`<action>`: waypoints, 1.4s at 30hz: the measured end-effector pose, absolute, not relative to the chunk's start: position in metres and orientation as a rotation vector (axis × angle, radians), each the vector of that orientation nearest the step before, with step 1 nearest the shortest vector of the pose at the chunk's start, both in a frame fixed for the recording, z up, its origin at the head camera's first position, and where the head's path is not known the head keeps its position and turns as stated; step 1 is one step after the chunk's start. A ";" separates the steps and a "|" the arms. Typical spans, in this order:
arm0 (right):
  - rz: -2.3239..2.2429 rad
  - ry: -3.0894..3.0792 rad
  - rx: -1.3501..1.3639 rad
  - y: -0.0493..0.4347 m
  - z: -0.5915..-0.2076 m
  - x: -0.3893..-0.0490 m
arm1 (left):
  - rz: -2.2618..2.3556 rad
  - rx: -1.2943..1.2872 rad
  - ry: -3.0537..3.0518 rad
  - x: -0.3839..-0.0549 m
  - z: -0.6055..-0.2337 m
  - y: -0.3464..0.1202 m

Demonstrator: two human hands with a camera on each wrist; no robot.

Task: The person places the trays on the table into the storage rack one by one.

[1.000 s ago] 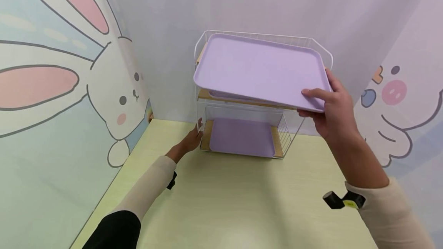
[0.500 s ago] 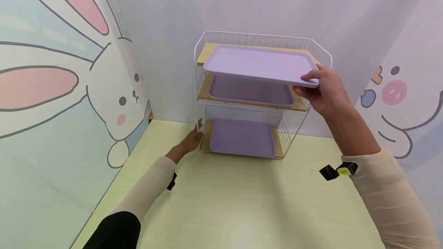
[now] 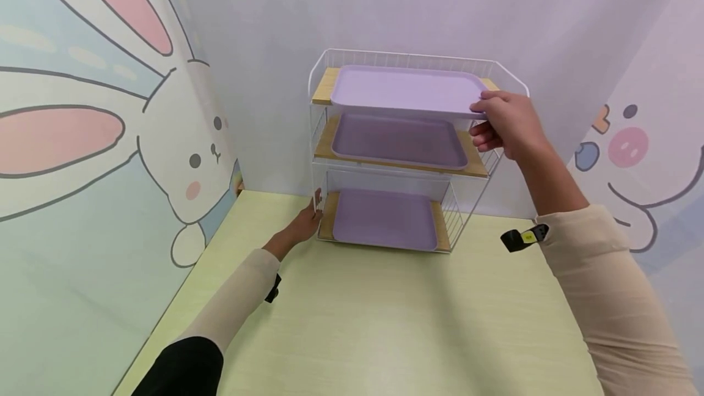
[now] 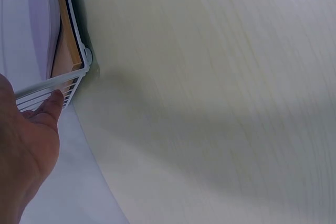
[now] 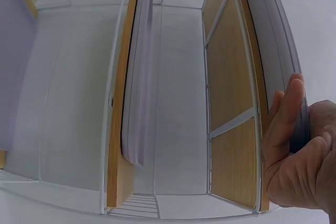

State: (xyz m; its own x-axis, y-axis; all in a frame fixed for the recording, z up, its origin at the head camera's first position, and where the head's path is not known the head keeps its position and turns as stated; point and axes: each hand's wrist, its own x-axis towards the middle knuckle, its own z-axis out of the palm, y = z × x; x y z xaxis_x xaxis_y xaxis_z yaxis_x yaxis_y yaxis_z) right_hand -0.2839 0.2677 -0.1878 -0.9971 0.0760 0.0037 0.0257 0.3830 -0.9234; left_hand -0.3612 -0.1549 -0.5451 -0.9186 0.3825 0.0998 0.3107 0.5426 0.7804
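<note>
My right hand pinches the right front corner of a light purple tray, thumb on top and fingers beneath. This tray lies over the top wooden shelf of a white wire rack, its front edge jutting past the board. In the right wrist view, fingers show below the tray's edge, close to the shelf board. Low on the rack's left side, my left hand rests against the wires. Another purple tray lies on the middle shelf, and a third tray on the bottom one.
The rack stands on a pale wood-grain table, against a plain back wall. Cartoon panels close in both sides, with a rabbit at the left and a pig at the right. A low wire rail edges the top shelf.
The right hand has lowered the top tray and pushed it back onto the top shelf, levelling it and uncovering the middle tray. The left hand has stayed at the rack's side.
</note>
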 end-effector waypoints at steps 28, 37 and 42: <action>1.340 -2.765 -0.128 0.264 -0.184 -0.301 | 1.317 0.637 2.690 -0.353 -0.535 -0.152; 1.387 -2.743 -0.136 0.266 -0.186 -0.300 | 1.322 0.637 2.683 -0.353 -0.535 -0.153; 1.398 -2.725 -0.136 0.266 -0.188 -0.299 | 1.308 0.656 2.686 -0.354 -0.536 -0.153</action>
State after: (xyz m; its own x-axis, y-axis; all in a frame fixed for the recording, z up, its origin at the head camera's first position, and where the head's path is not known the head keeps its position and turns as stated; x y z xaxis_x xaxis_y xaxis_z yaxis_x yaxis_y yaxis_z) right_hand -0.2990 0.2661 -0.1883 -0.9932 0.1133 0.0268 0.0443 0.5807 -0.8129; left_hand -0.3543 -0.1533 -0.5356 -0.9047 0.4115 0.1106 0.3408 0.5430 0.7674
